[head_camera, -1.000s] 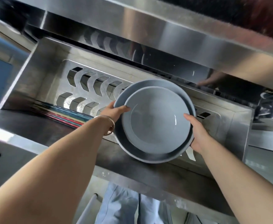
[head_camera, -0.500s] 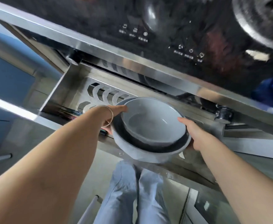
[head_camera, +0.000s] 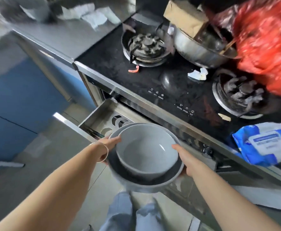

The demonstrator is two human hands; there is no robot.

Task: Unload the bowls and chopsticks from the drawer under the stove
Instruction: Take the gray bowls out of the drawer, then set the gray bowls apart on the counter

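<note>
Head cam, high, steep down over stove (head_camera: 178,90) front, close.

The bowls (head_camera: 146,154) hid most of the drawer (head_camera: 103,114); the dark sticks (head_camera: 94,132) at its left were perhaps chopsticks, too blurred to tell. Fingers beneath stayed unseen.

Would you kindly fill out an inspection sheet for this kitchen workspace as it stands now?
Surface: black stove top with two burners, crowded at right; steel counter on the left.
Job's things: small grey bowl nested in large grey bowl, held above the open drawer; chopsticks in it.
Clutter: steel pot, red bag, blue wipes pack, crumpled paper.
Hands: left hand and right hand grip the large bowl's rim.
Cables: nothing seen.
Surroundings: blue cabinet, blurred.
</note>
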